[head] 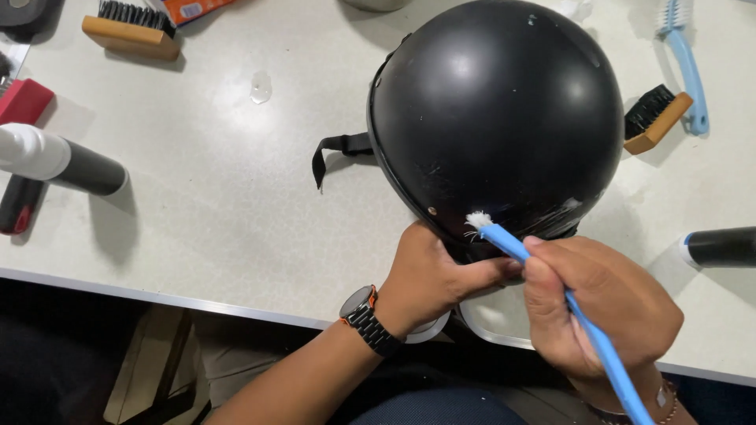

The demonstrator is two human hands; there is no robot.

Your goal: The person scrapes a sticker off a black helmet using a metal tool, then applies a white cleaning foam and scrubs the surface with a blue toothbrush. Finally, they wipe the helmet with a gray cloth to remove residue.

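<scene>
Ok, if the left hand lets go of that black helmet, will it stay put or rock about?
The helmet would probably rock: its shell is a smooth dome. The glossy surface looks slippery, so the left hand gripping its lower rim likely matters while the right hand presses the blue brush against it. The loose strap looks floppy.

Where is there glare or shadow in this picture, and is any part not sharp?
Head view: soft glare patches sit on the top of the black helmet; soft shadows fall on the white table beside the bottles and brushes; the right hand and blue brush look sharp, as does the left hand; straight table edges bend slightly near the borders.
</scene>
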